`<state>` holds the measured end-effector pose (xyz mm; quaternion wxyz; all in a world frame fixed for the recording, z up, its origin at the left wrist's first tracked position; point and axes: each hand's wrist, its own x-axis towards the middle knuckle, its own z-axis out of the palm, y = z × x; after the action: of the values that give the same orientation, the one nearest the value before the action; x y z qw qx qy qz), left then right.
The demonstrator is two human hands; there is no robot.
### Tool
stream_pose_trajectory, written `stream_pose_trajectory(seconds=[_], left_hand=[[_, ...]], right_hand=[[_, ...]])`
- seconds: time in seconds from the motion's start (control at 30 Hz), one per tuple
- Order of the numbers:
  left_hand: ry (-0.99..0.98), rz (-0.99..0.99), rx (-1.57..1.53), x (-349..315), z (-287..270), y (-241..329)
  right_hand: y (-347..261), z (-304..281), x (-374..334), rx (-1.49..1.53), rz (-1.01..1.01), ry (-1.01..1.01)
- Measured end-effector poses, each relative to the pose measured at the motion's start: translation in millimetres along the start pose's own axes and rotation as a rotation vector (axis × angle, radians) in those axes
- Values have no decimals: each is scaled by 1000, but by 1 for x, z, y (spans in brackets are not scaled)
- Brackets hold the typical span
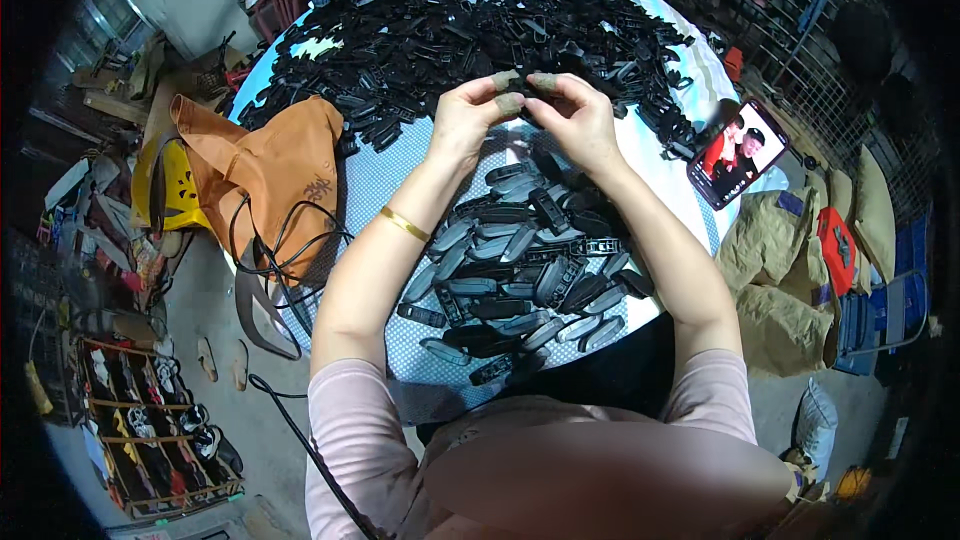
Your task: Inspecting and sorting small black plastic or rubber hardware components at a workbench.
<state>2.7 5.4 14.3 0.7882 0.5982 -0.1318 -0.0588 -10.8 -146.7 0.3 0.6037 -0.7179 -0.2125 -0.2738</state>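
Observation:
Above the middle of the table, my left hand (466, 118) and my right hand (580, 122) meet with pinched fingers. Between the fingertips is a small black plastic piece (521, 86), mostly hidden and hard to tell from the dark heap behind it. Tan coverings wrap several of my fingertips. A gold bangle (404, 223) circles my left wrist. Between my forearms lies a pile of long, rounded black and grey plastic parts (520, 240). Beyond my hands spreads a much larger heap of loose black plastic parts (470, 15).
Everything lies on a round table with a pale patterned cloth (385, 180). An orange-brown bag (290, 155) and a black cable (262, 265) are at the left edge. A lit phone (738, 155) stands at the right edge, near khaki sacks (780, 325). A shoe rack (160, 430) stands lower left.

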Motion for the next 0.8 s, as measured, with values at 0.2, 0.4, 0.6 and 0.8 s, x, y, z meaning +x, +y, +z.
stream_pose_trajectory(seconds=[0.2,0.4,0.6,0.8], left_hand=[[29,27,-27,-3,7,-7],[-98,68,-62,-2,4,13],[-150,138,122,-7,6,17],[-143,224,154,-10,9,22]], right_hand=[[-11,1,-3,-314,-70,6],[-5,-8,5,-29,341,-249],[-6,-5,-4,29,312,-327],[-13,-3,-6,-113,202,-225]])
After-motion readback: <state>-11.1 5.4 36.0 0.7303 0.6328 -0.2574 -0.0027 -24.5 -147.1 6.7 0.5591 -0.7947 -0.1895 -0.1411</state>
